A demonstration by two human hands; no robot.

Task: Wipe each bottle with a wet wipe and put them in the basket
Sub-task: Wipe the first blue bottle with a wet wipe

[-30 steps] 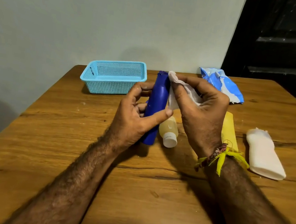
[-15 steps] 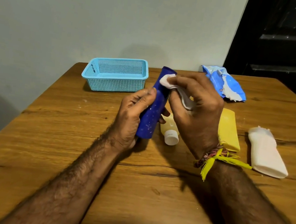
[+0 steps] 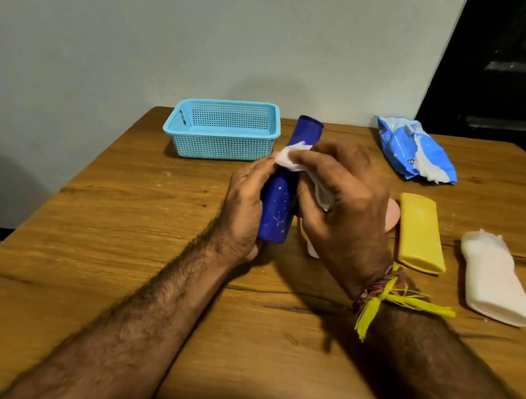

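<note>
— Grip? Left hand (image 3: pixel 243 210) curled round the blue bottle (image 3: pixel 285 189), mid-frame, held tilted above the table; right hand (image 3: pixel 342 204) clamped on a wet wipe (image 3: pixel 290 159), pressed to the bottle's upper part.

— Surface, room? Wooden table (image 3: pixel 145 250), pale wall behind, dark door upper right. Blue basket (image 3: pixel 224 132) upper left of centre. Wipes pack (image 3: pixel 412 150), yellow bottle (image 3: pixel 420 233), white bottle (image 3: pixel 495 282) at right.

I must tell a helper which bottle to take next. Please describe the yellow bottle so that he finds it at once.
Start at the wooden table and look to the right of the two hands. Two bottles lie flat there, side by side: the yellow bottle and, further right, the white bottle. Only the yellow one has this colour, and it lies nearer to the right hand.
</note>
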